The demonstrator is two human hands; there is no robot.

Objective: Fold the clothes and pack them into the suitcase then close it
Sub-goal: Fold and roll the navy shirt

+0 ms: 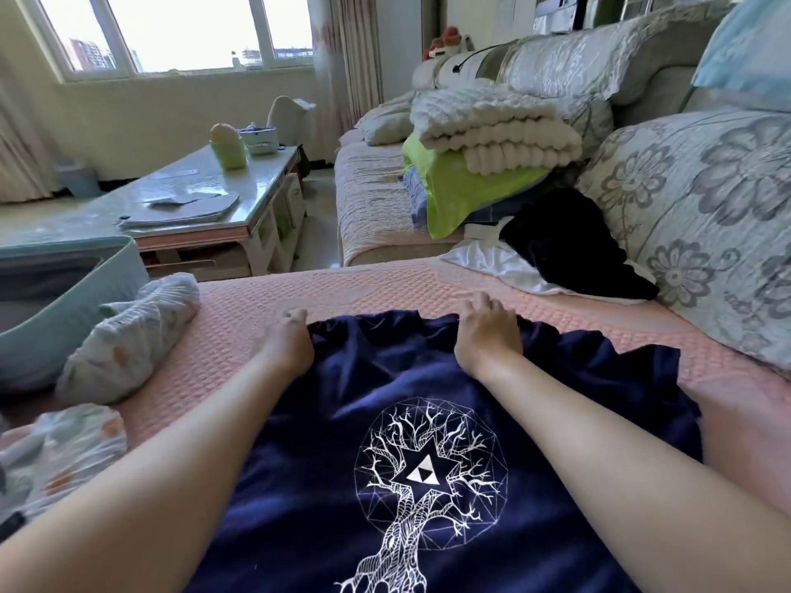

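Both arms stretch forward; left hand (290, 342) and right hand (488, 329) each grip the far edge of the navy T-shirt (385, 378), fingers curled.

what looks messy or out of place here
Nothing damaged or spilled. The navy T-shirt lies wrinkled on the pink sofa cover, its far edge bunched where the left hand and right hand grip it. A black garment and a white garment sit in an unfolded heap against the floral cushion.

Daylit window (171, 32), glass-topped coffee table (205, 186), floral-cushioned sofa (428, 288) with pink cover.
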